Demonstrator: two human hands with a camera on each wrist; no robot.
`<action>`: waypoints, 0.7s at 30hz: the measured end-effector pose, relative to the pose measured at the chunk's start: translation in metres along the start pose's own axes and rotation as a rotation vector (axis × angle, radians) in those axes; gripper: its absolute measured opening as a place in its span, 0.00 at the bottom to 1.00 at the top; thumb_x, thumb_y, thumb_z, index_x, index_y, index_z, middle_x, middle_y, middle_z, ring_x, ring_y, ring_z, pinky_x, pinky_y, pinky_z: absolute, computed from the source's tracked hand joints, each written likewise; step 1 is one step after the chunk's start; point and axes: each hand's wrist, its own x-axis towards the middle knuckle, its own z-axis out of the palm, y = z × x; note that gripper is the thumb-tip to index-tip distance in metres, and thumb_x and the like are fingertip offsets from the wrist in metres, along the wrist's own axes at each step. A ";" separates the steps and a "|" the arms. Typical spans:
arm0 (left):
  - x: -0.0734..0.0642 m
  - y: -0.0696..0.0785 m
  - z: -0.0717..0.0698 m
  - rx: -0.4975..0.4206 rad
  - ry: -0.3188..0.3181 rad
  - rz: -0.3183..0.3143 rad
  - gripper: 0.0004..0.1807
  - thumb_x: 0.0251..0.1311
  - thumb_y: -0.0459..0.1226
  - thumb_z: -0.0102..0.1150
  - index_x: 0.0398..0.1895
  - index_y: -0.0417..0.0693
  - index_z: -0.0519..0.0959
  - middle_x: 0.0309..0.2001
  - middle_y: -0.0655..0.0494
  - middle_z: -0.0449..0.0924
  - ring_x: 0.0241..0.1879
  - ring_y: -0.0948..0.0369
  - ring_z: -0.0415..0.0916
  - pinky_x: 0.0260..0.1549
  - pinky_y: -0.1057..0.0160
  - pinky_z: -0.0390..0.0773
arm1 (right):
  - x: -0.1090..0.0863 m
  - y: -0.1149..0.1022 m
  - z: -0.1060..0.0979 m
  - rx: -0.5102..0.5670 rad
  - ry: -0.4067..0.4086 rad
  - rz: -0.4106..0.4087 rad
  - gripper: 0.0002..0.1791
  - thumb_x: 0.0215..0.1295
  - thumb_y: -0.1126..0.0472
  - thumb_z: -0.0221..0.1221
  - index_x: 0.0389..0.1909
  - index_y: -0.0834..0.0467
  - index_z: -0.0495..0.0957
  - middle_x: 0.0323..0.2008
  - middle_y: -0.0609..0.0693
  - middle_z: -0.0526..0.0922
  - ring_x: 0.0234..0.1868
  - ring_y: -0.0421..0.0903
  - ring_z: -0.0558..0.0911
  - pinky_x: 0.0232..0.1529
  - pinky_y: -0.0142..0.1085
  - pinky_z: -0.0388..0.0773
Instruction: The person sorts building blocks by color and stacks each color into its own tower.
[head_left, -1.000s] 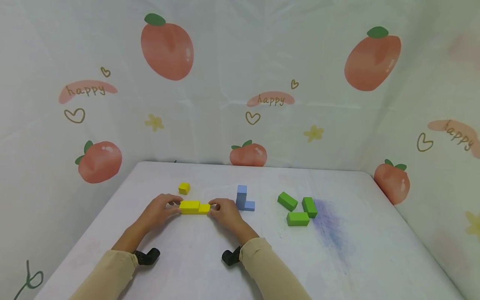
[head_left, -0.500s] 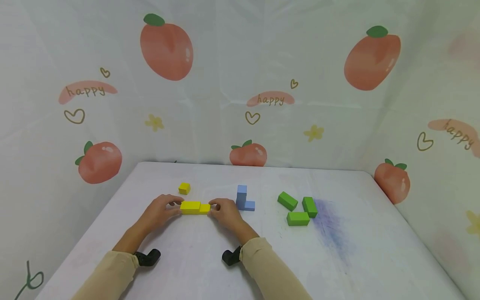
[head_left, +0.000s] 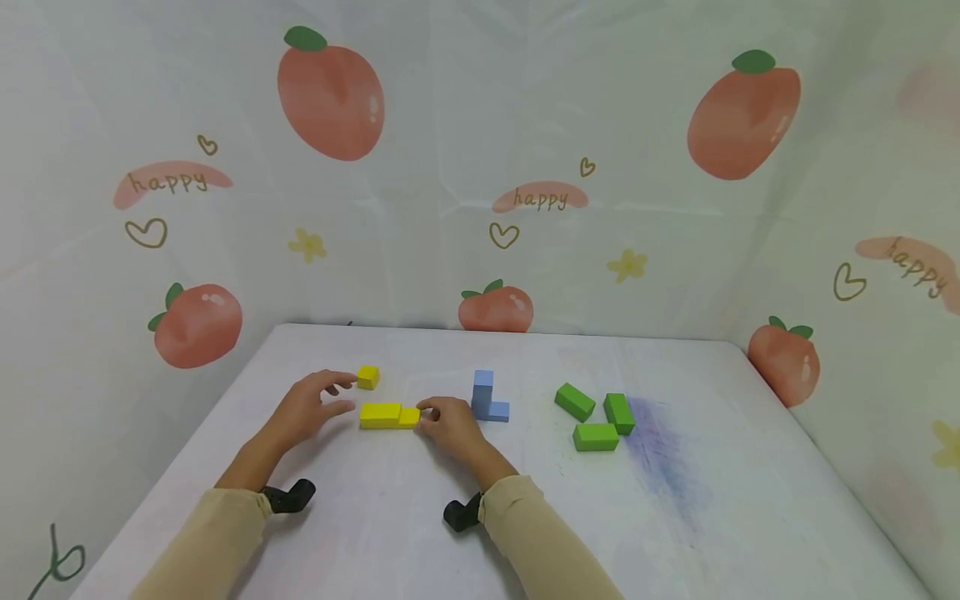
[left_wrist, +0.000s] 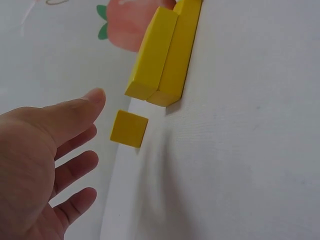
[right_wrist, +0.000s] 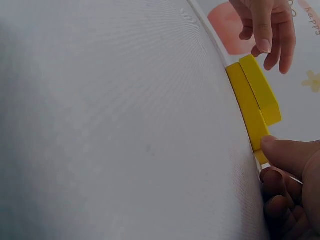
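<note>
A yellow block [head_left: 379,412] lies on top of a longer or offset lower yellow block [head_left: 410,417], whose right end sticks out. My right hand [head_left: 453,427] pinches that end; in the right wrist view its thumb [right_wrist: 282,150] presses the block and the other fingers curl below. My left hand [head_left: 303,410] is apart from the stack, fingers spread and holding nothing. Its index fingertip comes close to a small yellow cube [head_left: 367,377] behind the stack. The left wrist view shows the cube [left_wrist: 129,129] beyond the left thumb [left_wrist: 75,116].
Just right of my right hand, a blue block [head_left: 483,394] stands upright beside a flat blue block [head_left: 499,412]. Three green blocks [head_left: 596,437] lie farther right on the white table [head_left: 720,500]. A printed curtain [head_left: 420,167] hangs behind the table's back edge.
My left hand has let go of the left end of the yellow stack and moved back and left, toward the cube. The right hand stays at its end.
</note>
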 end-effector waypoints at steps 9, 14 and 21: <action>0.023 -0.007 0.003 0.022 0.014 -0.049 0.23 0.60 0.35 0.66 0.60 0.43 0.76 0.51 0.44 0.78 0.47 0.48 0.73 0.45 0.47 0.76 | 0.001 0.002 0.001 0.004 -0.008 0.001 0.17 0.62 0.61 0.66 0.52 0.53 0.82 0.28 0.43 0.75 0.32 0.41 0.73 0.35 0.31 0.73; 0.035 -0.010 0.002 0.056 -0.050 -0.079 0.23 0.63 0.35 0.63 0.61 0.42 0.74 0.53 0.42 0.76 0.46 0.47 0.72 0.44 0.48 0.77 | 0.001 0.002 0.001 0.008 -0.008 0.008 0.17 0.62 0.61 0.66 0.52 0.53 0.82 0.28 0.42 0.75 0.32 0.40 0.73 0.35 0.31 0.73; 0.049 -0.016 0.004 0.056 -0.140 -0.088 0.23 0.65 0.35 0.60 0.63 0.40 0.73 0.52 0.40 0.74 0.46 0.48 0.72 0.45 0.48 0.76 | 0.001 0.002 0.000 0.011 -0.006 0.014 0.16 0.62 0.61 0.66 0.51 0.53 0.83 0.28 0.42 0.75 0.31 0.40 0.73 0.33 0.31 0.73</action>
